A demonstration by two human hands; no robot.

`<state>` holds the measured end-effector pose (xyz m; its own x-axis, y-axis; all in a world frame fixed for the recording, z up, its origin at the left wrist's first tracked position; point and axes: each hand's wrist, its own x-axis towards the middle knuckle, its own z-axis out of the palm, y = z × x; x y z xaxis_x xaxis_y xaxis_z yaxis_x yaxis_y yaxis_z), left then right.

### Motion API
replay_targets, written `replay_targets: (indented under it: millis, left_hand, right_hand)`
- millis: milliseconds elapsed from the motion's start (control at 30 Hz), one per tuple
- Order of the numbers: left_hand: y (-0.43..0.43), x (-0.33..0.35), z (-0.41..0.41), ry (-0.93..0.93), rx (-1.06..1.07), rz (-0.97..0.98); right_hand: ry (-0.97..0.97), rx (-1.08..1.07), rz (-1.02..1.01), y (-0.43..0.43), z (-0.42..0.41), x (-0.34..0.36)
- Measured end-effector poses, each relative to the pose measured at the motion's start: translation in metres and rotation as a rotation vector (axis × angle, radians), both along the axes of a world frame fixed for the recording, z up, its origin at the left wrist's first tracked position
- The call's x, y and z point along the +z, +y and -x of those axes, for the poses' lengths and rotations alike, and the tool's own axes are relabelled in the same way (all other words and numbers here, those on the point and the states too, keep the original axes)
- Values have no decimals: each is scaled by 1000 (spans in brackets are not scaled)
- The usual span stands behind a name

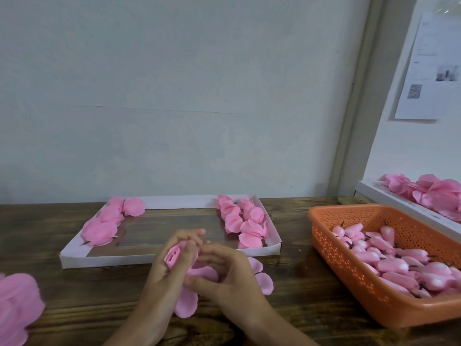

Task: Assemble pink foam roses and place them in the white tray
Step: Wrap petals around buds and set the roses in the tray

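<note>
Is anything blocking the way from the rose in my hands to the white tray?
Nothing visible. The pink foam rose, gripped by the left hand and right hand, is just short of the shallow white cardboard tray; its middle lies bare.

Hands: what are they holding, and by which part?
One unfinished pink foam rose. The left hand grips its rolled bud round the sides; the right hand holds the loose petals under it.
</note>
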<state>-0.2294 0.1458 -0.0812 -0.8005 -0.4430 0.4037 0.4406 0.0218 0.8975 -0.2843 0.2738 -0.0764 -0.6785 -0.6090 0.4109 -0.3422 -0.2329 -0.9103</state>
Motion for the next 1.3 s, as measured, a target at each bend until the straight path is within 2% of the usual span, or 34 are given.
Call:
replay_targets:
  millis: [267,333,400,433,533,667,900,1133,1300]
  left_hand:
    - [-6,-7,-1,-20,-111,94]
    - [-9,-9,3,-61,-124,8]
    - [-10,-8,12,-155,-211,-233]
    - [-13,-12,12,-185,-256,-290]
    - [-25,-11,19,-313,-220,-237]
    - [-38,-13,14,-278,-184,-348]
    - [-38,-4,11,-448,-358,-308]
    - [-36,-9,16,-372,-278,-344]
    - [-35,-5,12,-221,-98,-340]
  right_hand:
    - [149,-103,-49,-1,-4,-7]
    - [159,-121,-33,0,0,-3]
    - [108,-103,8,4,6,3]
    - [78,-86,29,6,10,6]
    - [-9,-59,61,11,18,8]
    - [-8,-53,65,14,27,6]
    - [27,8,122,17,33,9]
    - [127,75,60,18,40,9]
    - [133,74,5,19,39,9]
